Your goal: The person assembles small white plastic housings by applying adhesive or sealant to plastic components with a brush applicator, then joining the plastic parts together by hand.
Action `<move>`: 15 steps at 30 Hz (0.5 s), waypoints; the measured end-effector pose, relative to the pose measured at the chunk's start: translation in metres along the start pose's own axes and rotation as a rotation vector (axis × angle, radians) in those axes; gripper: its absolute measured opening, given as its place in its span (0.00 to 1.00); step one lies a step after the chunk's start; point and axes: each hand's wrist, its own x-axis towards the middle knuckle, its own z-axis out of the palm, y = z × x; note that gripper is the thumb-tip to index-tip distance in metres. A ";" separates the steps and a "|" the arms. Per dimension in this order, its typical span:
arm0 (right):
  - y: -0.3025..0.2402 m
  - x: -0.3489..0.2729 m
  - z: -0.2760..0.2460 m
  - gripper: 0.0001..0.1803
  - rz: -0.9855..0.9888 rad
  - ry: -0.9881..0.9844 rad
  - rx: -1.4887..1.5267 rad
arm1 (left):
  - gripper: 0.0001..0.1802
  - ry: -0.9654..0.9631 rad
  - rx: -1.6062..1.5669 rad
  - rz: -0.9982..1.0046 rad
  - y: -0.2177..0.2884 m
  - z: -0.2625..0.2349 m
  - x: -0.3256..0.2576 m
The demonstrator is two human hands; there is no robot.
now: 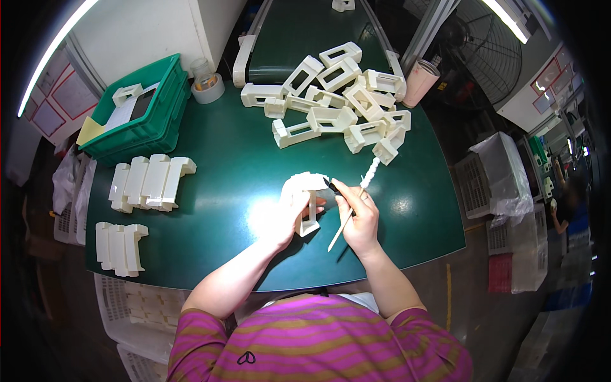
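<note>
My left hand (292, 207) is closed around an off-white plastic frame (308, 219) with a rectangular opening, held over the green table. Close to its upper right side, my right hand (360, 216) pinches a small black tool (331, 186) whose kind I cannot make out; its tip meets or nearly meets the frame. The same hand also grips a thin wooden stick (340, 234), slanted, with a lumpy white wad (370, 173) at its upper end. My fingers partly hide both the frame and the black tool.
Loose plastic frames (331, 119) lie heaped before a conveyor belt (305, 38). Two rows of frames (151, 183) stand at the left. Behind them are a green crate (133, 121) and a glass jar (203, 73). A pink cylinder (421, 83) stands at the back right.
</note>
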 end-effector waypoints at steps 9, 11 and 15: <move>0.012 0.002 -0.006 0.17 0.153 -0.002 -0.066 | 0.31 -0.064 0.067 -0.030 0.004 -0.001 0.001; 0.018 0.004 -0.004 0.16 0.130 0.034 -0.067 | 0.32 -0.066 0.049 -0.016 0.013 0.007 0.001; 0.017 0.005 -0.007 0.15 0.155 0.104 0.196 | 0.34 -0.052 0.003 -0.025 0.014 0.004 -0.001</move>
